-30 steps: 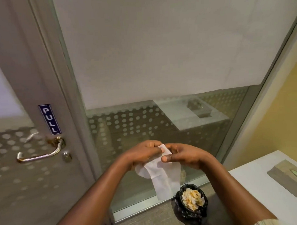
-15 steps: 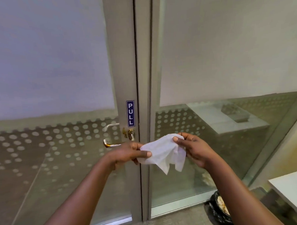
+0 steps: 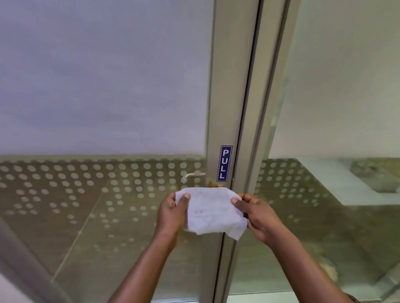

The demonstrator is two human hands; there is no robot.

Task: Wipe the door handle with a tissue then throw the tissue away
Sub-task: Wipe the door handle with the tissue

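A white tissue (image 3: 210, 208) is stretched flat between both hands in front of the door. My left hand (image 3: 172, 212) pinches its left edge and my right hand (image 3: 258, 214) pinches its right edge. The tissue covers most of the brass door handle (image 3: 213, 184); only the mount shows just above the tissue's top edge, under the blue PULL sign (image 3: 224, 163). A pale lever on the far side of the glass (image 3: 192, 175) shows to the left of the mount.
The glass door (image 3: 105, 201) has a frosted upper half and a dotted band. Its grey metal frame (image 3: 238, 104) runs upward past the handle. A fixed glass panel (image 3: 333, 191) is to the right, with a white counter behind it.
My view has swung right to left, so the door frame now sits centre-right. Both hands have risen and spread the hanging tissue flat in front of the handle. The bin has left the view.
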